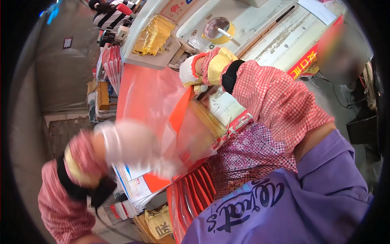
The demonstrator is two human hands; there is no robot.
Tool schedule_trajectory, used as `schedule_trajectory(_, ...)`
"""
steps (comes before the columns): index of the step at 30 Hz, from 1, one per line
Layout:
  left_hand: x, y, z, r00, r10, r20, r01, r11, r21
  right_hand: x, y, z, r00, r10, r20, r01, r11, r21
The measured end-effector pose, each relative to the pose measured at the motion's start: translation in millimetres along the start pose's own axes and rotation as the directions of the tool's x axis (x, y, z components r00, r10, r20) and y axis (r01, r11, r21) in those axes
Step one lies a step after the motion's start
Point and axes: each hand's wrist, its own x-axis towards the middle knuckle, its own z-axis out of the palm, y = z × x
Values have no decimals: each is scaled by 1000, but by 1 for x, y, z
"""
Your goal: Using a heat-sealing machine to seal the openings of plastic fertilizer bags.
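My left hand (134, 142), in a white glove and smeared by motion, is over the near left part of a red plastic sheet (146, 93). Whether its fingers hold anything is lost in the blur. The sheet looks like a bag, with a shiny clear layer and a folded orange-red edge. Beside the head of a white sewing machine (150, 53) is my right hand (194, 73), also gloved, at the sheet's far right edge. Its fingers are curled, and what they grip is hidden. Both forearms wear red checked sleeves with black bands.
A tape roll (217, 30) with a white stick rests on the machine bed. Gold woven material (154, 36) covers part of the machine head. Red folded bags (191, 199) hang at the near table edge, beside stacked printed sheets (134, 185). Another person's striped sleeve (115, 18) shows at far left.
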Motion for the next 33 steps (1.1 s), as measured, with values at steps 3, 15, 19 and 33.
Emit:
schedule_trajectory(3, -23, 30, 51, 983, -123, 137, 95, 976, 195, 11, -24, -13, 998, -58, 8, 59, 996, -65)
schedule_trajectory(15, 27, 111, 26, 776, 574, -264, -460, 800, 386, -77, -90, 9, 831, 520, 195, -200, -47, 979)
schedule_trajectory(19, 32, 112, 32, 748, 599, -286, -459, 778, 429, -49, -85, 10, 860, 478, 179, -397, 406, 823)
schedule_trajectory(33, 44, 104, 36, 714, 610, -343, -496, 787, 368, -98, -111, 6, 743, 570, 350, -487, 101, 868)
